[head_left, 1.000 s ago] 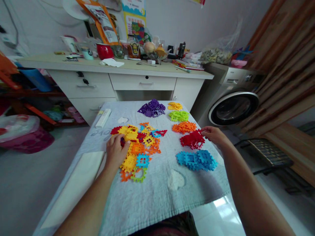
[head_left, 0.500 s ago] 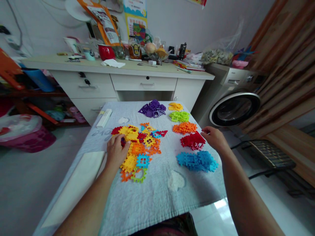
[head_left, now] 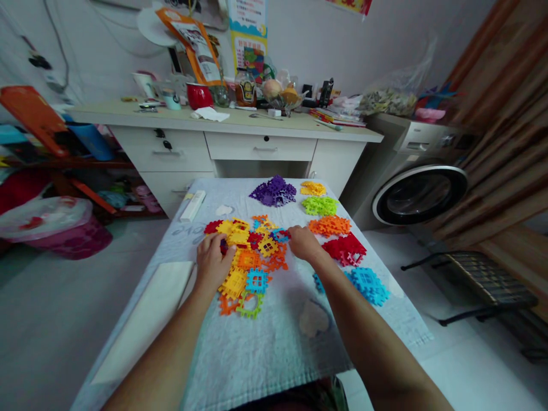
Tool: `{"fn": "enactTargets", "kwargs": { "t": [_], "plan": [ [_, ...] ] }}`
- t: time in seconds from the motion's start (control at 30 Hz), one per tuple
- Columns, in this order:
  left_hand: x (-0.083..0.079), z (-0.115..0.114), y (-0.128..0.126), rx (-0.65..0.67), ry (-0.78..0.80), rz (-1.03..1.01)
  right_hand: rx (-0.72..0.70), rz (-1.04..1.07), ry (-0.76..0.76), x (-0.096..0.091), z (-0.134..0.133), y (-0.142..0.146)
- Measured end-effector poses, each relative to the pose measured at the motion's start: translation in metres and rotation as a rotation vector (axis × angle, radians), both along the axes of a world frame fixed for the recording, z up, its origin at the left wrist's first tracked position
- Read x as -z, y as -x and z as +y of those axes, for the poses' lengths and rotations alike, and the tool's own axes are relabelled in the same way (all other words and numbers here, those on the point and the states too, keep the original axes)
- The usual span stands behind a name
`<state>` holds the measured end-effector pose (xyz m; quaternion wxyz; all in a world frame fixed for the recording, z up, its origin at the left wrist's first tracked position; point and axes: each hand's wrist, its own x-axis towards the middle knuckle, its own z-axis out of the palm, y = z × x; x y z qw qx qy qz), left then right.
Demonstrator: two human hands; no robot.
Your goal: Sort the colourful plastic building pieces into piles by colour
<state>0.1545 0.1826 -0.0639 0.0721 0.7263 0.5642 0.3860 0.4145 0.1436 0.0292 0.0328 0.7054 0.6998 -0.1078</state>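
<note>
A mixed pile of coloured plastic interlocking tiles [head_left: 250, 257] lies on a grey cloth-covered table [head_left: 265, 348]. My left hand [head_left: 214, 260] rests on the pile's left edge, fingers curled over a dark red piece. My right hand [head_left: 303, 242] reaches to the pile's right edge, fingers bent down onto a red tile there; what it grips is hidden. Sorted heaps lie to the right: purple [head_left: 274, 191], yellow [head_left: 312, 188], green [head_left: 321, 205], orange [head_left: 330, 225], red [head_left: 346, 249] and blue [head_left: 369, 284].
A white desk [head_left: 257, 148] cluttered with jars and papers stands behind the table. A washing machine [head_left: 419, 191] is at the right. A white flat box [head_left: 145, 319] and a white tube [head_left: 192, 205] lie on the table's left side. Bags and bins crowd the floor at left.
My right hand left the red heap and moved left to the mixed pile's right edge. My left hand stayed on the pile. The camera shifted slightly.
</note>
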Motion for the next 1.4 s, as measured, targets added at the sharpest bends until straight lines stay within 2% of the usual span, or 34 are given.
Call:
{"fn": "enactTargets", "kwargs": {
  "t": [0.2, 0.4, 0.53, 0.63, 0.77, 0.93, 1.13, 1.4],
  "plan": [
    [0.001, 0.001, -0.001, -0.005, -0.004, 0.015, 0.018, -0.079, -0.014, 0.009, 0.018, -0.005],
    [0.001, 0.0, 0.0, -0.007, 0.006, 0.037, -0.006, -0.142, -0.022, -0.005, 0.01, -0.021],
    [0.001, 0.0, 0.0, -0.011, 0.014, 0.047, -0.021, -0.072, 0.043, -0.017, 0.001, -0.04],
    [0.0, 0.0, -0.001, -0.007, 0.013, 0.05, -0.104, -0.016, 0.073, -0.016, -0.003, -0.047],
    [0.0, 0.0, 0.0, -0.01, 0.01, 0.051, -0.231, -0.058, 0.093, -0.004, -0.006, -0.038],
    [0.002, 0.001, 0.001, -0.015, 0.024, 0.063, -0.238, -0.143, 0.141, -0.003, -0.008, -0.027],
    [0.003, 0.002, 0.001, -0.013, 0.012, 0.068, -0.304, -0.005, 0.136, -0.013, -0.008, -0.044],
    [0.005, 0.003, 0.002, -0.002, -0.008, 0.074, -0.412, 0.008, 0.164, 0.003, -0.016, -0.032]
  ]
}}
